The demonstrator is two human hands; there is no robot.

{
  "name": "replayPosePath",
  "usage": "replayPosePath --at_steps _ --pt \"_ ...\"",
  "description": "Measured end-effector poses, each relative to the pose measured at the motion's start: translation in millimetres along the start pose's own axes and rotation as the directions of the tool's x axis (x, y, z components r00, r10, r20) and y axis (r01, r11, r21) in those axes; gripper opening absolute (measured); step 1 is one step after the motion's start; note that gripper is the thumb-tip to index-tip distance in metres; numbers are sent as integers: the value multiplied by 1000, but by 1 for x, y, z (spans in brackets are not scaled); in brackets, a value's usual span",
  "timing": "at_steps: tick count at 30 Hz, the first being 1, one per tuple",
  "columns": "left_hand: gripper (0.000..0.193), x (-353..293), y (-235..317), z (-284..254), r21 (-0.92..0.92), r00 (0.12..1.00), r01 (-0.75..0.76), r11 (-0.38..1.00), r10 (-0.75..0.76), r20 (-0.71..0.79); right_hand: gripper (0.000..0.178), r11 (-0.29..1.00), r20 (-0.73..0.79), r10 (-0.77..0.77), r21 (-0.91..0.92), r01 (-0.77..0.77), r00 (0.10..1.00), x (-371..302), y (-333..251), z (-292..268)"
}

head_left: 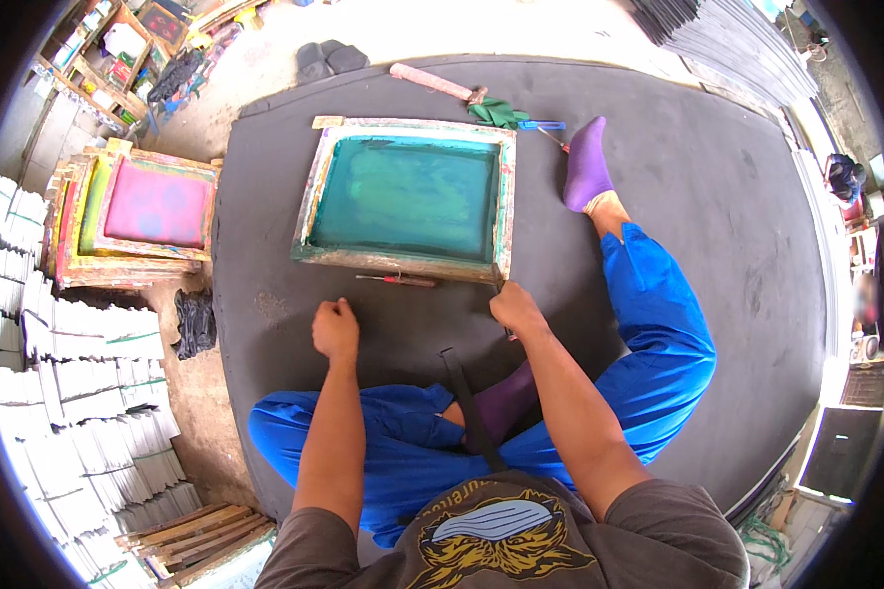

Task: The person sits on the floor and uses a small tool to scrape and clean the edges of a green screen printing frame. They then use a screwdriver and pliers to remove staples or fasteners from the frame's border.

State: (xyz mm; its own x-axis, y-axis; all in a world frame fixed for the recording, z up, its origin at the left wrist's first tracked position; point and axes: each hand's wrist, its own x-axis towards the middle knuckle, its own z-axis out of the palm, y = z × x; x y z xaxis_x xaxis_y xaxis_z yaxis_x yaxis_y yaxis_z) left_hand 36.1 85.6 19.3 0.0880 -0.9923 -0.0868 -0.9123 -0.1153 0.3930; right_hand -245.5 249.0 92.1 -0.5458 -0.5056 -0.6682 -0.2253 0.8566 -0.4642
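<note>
From my head camera, my right hand (519,308) was closed around a thin tool (498,276), its tip seeming to meet the near right corner of the frame (403,266). The frame lay flat on the mat (737,216), beyond that hand and to its left. My left hand (336,329) hung curled, nothing showing in it, apart from the wood. With no palm bracing the frame, I judged a hard push could skid it. A slip leftward over the rim could tear the mesh (403,196); a slip toward me could catch my tucked foot (509,401). The screwdriver (410,282), ahead between my hands, could get in the way.
</note>
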Motion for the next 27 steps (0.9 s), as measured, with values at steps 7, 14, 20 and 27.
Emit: replayPosePath --at_steps 7,14,20,27 --pt "45 17 -10 -17 -108 950 298 949 -306 -66 38 998 27 43 -43 -42 999 -6 -23 4" --pt "47 18 -8 -9 -156 948 293 943 -308 -77 32 990 50 35 137 -41 998 18 0 23" --pt "44 -12 42 -4 -162 994 43 986 -25 107 26 971 -42 12 238 -1 999 5 -1 26" --pt "43 -19 97 39 -428 905 345 835 -175 388 16 840 58 -52 543 12 997 15 22 37"
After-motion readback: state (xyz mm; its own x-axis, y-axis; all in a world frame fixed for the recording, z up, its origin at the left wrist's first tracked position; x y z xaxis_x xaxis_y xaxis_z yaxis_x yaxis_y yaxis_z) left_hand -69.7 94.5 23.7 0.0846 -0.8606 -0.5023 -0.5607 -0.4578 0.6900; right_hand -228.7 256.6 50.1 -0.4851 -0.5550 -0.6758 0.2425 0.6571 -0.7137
